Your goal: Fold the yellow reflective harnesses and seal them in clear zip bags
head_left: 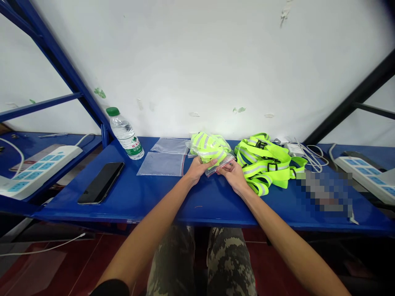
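A clear zip bag with a red seal line is between my two hands, near the back middle of the blue table. My left hand is closed on its left side, thumb on top. The fingers of my right hand pinch its right edge. Just behind lie folded neon-yellow reflective straps under clear plastic; I cannot tell whether they are in this same bag. To the right is a loose heap of yellow reflective straps with black buckles. Flat clear zip bags lie to the left.
A water bottle with a green cap stands at the back left. A black phone lies in front of it. White cables and a blurred-out item are on the right. Power strips rest on the neighbouring tables.
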The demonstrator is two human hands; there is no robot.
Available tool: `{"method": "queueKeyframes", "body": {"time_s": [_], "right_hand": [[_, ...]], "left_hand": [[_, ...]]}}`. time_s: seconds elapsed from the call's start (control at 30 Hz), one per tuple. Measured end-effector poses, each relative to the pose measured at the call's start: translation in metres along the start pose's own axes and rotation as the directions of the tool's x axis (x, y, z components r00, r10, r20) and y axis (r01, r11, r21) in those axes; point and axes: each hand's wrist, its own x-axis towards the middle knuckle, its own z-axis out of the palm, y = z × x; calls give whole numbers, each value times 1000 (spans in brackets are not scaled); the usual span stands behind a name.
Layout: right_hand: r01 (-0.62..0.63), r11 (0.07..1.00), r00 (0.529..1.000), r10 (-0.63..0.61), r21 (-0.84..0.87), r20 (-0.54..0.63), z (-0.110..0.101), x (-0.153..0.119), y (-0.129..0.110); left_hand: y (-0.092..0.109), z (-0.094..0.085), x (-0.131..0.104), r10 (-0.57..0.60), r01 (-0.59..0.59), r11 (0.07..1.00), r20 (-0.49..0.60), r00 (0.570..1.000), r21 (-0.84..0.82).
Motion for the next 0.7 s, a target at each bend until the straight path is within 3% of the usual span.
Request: {"method": "queueKeyframes", "body": {"time_s": [0.7], "right_hand": [[71,991,995,-63,-111,78,5,-2,7]], "left_hand": [[3,5,-3,27,-27,1000,-23,999,-15]]}}
